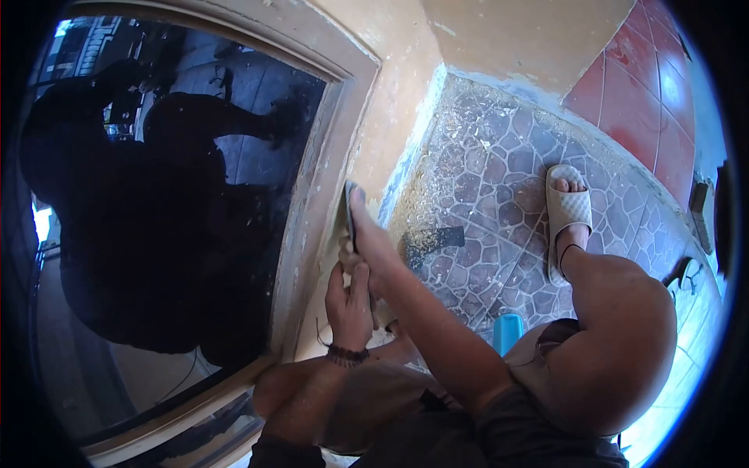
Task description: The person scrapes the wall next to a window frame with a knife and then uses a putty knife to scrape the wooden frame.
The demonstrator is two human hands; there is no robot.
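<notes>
Nearest, the left hand [349, 300], with a dark band at the wrist, reaches up and closes its fingers around the lower end of a flat dark scraper [350, 212]; just beyond it the right hand [373, 238] lies along the tool, fingers wrapped on it and thumb stretched toward the far tip. The scraper's long axis runs near to far, its blade laid against the pale wall [390, 101] just right of the window frame [308, 226]. Both hands touch each other, the left nearer. Farther right, on the stone-patterned floor [484, 156], rests a foot in a sandal [567, 218]
</notes>
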